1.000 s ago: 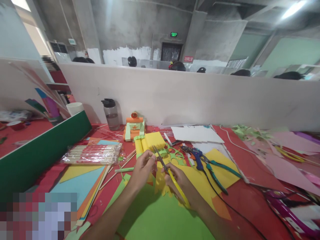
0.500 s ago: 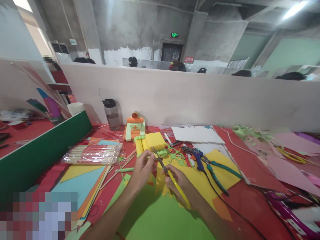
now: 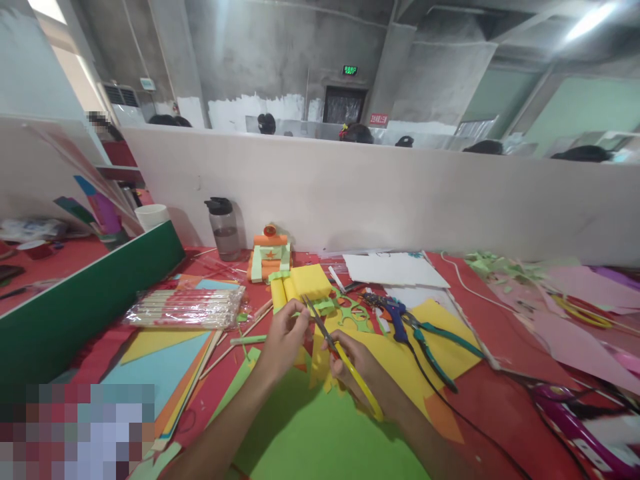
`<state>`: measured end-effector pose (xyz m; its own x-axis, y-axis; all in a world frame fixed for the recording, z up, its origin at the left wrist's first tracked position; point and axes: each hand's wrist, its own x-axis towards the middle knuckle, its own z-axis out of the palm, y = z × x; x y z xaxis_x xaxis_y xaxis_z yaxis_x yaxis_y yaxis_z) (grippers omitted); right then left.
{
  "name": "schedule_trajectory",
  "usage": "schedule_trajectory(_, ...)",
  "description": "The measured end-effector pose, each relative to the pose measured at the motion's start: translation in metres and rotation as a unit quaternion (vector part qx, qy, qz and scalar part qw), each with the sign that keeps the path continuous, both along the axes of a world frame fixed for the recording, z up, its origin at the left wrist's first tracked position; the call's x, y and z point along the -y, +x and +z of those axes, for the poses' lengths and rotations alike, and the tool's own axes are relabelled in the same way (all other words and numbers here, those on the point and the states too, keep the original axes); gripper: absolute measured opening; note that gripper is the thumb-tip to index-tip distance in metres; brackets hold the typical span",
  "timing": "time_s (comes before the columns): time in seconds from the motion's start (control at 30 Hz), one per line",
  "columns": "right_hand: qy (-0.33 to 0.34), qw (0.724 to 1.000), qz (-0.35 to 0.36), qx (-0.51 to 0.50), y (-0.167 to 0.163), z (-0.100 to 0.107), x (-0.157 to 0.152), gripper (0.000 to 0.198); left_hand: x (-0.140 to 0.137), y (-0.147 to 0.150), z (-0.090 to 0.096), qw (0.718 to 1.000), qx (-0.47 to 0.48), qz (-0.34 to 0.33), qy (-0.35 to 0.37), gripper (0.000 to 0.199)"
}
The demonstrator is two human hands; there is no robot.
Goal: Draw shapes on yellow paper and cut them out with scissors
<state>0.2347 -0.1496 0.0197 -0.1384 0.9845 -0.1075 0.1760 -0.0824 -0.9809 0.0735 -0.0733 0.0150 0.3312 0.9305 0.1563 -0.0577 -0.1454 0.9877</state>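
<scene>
My right hand (image 3: 354,360) grips a pair of scissors (image 3: 369,395) with yellow handles, its blades pointing up and left. Close to those blades, my left hand (image 3: 286,333) has thumb and fingers pinched together; whatever lies between them is too small to make out. Both hands are above a green sheet (image 3: 325,430). Just beyond the blade tips is a yellow block (image 3: 311,281) with yellow rolls beside it. Behind it stands an orange and pale green model (image 3: 270,257) with a star on its front.
A blue glue gun (image 3: 397,317) and green-handled pliers (image 3: 433,347) lie to the right, with a cord running forward. At left are wrapped sticks (image 3: 185,308), coloured sheets (image 3: 160,367) and a green divider (image 3: 90,293). A water bottle (image 3: 225,230) stands before the white partition (image 3: 375,193).
Very little differs. My right hand and the scissors have shifted only slightly; my left hand keeps its pinch in the same place.
</scene>
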Motion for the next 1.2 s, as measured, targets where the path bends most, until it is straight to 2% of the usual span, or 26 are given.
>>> schedule_trajectory(0.63,-0.003,1.0,0.003,-0.022,0.002,-0.007,-0.002,0.068,0.0,-0.001,0.0,1.0,0.0,-0.004,0.007,0.03)
schedule_trajectory(0.93,-0.013,1.0,0.007,-0.014,0.006,-0.013,-0.003,0.045,-0.001,0.0,0.0,1.0,0.0,-0.004,0.003,0.029)
schedule_trajectory(1.2,-0.015,0.999,0.003,-0.028,0.004,-0.012,-0.002,0.042,0.0,0.0,0.001,1.0,0.001,-0.002,0.0,0.029)
